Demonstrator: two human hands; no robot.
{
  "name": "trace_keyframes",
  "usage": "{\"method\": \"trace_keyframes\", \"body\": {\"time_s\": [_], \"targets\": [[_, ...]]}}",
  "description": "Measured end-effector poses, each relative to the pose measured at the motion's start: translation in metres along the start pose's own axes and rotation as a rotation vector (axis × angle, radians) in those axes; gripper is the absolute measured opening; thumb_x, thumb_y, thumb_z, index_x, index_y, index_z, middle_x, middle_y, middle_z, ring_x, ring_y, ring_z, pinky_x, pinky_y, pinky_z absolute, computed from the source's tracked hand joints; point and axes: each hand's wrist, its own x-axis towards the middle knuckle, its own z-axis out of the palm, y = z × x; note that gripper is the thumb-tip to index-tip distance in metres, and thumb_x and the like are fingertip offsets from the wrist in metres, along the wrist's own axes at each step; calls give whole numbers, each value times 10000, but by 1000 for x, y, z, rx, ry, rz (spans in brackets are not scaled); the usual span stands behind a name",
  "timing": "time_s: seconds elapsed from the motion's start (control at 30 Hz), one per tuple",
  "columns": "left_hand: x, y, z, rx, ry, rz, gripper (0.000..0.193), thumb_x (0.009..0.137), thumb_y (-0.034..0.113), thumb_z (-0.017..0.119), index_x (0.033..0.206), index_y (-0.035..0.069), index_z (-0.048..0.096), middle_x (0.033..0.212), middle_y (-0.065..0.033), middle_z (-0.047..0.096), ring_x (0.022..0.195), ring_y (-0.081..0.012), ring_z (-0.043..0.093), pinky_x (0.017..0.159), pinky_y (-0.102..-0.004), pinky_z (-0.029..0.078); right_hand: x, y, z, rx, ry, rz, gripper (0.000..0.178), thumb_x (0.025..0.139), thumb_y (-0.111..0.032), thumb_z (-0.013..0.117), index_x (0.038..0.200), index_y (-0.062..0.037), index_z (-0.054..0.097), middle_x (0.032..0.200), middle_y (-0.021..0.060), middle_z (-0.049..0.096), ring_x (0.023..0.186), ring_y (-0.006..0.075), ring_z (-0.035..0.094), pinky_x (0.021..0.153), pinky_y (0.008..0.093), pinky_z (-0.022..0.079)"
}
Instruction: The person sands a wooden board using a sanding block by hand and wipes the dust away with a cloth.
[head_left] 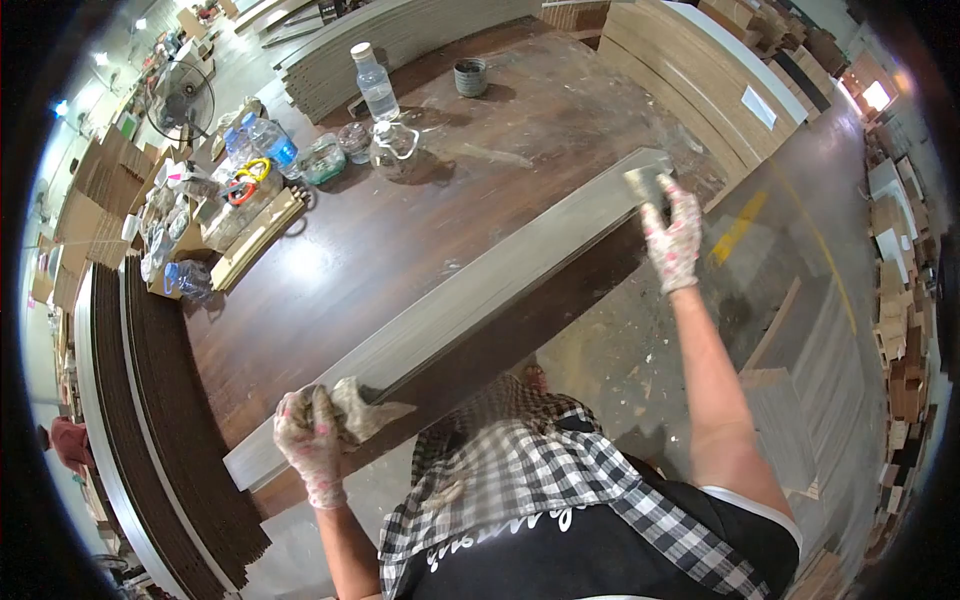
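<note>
A long grey wood-grain board (470, 275) lies slantwise along the near edge of a dark brown tabletop (480, 190). At its near left end is my left hand (308, 440), in a pale spotted glove, closed round a crumpled grey rag (358, 410) that hangs over the board's edge. My right hand (673, 235), gloved alike, is at the far right end. Its fingers are closed on a small pale piece (637, 186), perhaps a folded cloth or pad; its kind is unclear.
Bottles, a glass jug (395, 152) and a dark cup (470, 78) stand on the tabletop. Scissors (242, 192) lie among clutter at the left. Panel stacks (700, 65) rise behind; dark panels (170, 400) stand at the left. A person (70, 445) shows at the far left.
</note>
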Motion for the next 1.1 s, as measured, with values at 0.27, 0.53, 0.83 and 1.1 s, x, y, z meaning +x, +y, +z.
{"method": "trace_keyframes", "body": {"time_s": [0.27,0.53,0.83,1.1], "targets": [[16,46,31,-92,252,-14,74,891,34,686,962,21,706,911,-75,674,822,-197,624,763,-340,514,89,27,2,558,113,161,450,917,-74,716,1348,-20,597,1286,108,611,1185,224,578,1075,372,429],[24,103,109,118,-30,290,475,699,220,844,1161,187,740,1267,-163,630,1279,-404,525,1092,-561,389,-7,-192,70,1084,-300,194,463,923,-43,701,1369,-30,575,1370,102,588,1285,229,541,1121,368,404],[-33,-123,-75,411,292,-58,283,844,65,716,1126,77,733,1169,-116,709,1158,-294,637,1026,-412,501,-5,-181,82,933,-390,144,482,980,-15,614,1449,-20,505,1445,87,513,1344,196,453,1162,353,337],[-30,-123,-153,384,535,-138,227,836,-4,655,1041,48,739,1037,-114,727,964,-268,709,876,-366,571,-6,-190,79,835,-315,134,499,975,-19,619,1455,-12,483,1437,79,509,1319,193,457,1136,346,359]]}}
